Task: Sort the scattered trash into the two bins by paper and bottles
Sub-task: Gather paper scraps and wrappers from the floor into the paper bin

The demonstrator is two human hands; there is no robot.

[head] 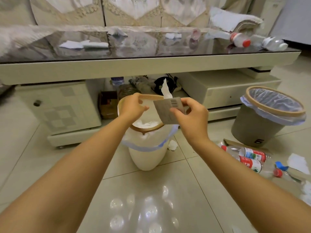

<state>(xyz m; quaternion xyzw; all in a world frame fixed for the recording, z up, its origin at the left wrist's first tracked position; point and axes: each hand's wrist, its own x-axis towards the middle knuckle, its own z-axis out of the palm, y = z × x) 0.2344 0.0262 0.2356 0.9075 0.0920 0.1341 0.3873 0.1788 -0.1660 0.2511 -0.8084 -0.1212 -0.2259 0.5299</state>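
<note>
On the far left of the glossy bench (151, 64), a flat sheet of paper (74, 44) lies near the middle of the dark top. Nearer, on the tiled floor (151, 199), stands a white bin (146, 153) lined with a bag; crumpled paper (148, 123) shows inside it. The left hand (133, 106) hangs over the bin's mouth with fingers curled, thumb and fingertips close together, and whether it pinches anything cannot be told. Just right of it, the right hand (191, 115) grips a grey card (166, 110) above the bin's right edge; the card bears a barcode, its digits unreadable, and a white tissue (165, 91) sticks up behind it. A crumpled wad (172, 145) lies on the floor beside the bin's right side. Farther right, two clear bottles (249, 157) with red and white labels lie on the floor, the writing too blurred to read. Behind them stands a grey bin (262, 126) with a bag liner and a small mark at its base. More bottles (242, 40) lie on the bench's far right end.
</note>
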